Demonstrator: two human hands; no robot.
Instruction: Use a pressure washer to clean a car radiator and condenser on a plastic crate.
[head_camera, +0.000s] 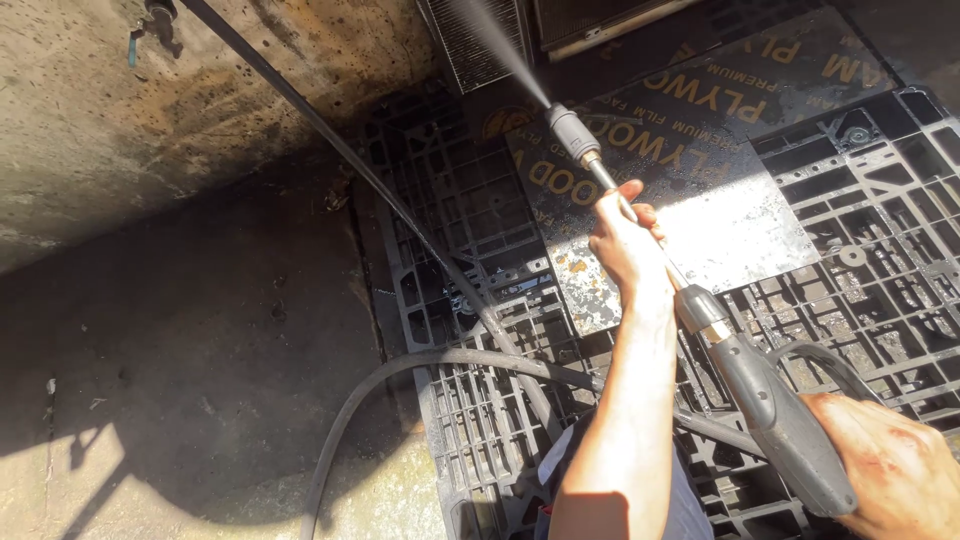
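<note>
**Both hands on the spray gun**

Nearest the head camera, my right hand is wrapped around the grip of the spray gun, low at the right. My left hand is closed around the lance, which points up the frame. Its nozzle throws spray toward a finned panel. A black hose curves over the pallet; wet plywood lies beyond.

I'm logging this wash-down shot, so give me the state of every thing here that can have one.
Pressure washer gun: spraying, held in both hands.
Left hand: shut on the lance.
Right hand: shut on the gun's handle.
Black hose: lying curved across the ground.
Plywood sheet: flat on the black plastic pallets, wet and shiny.
</note>
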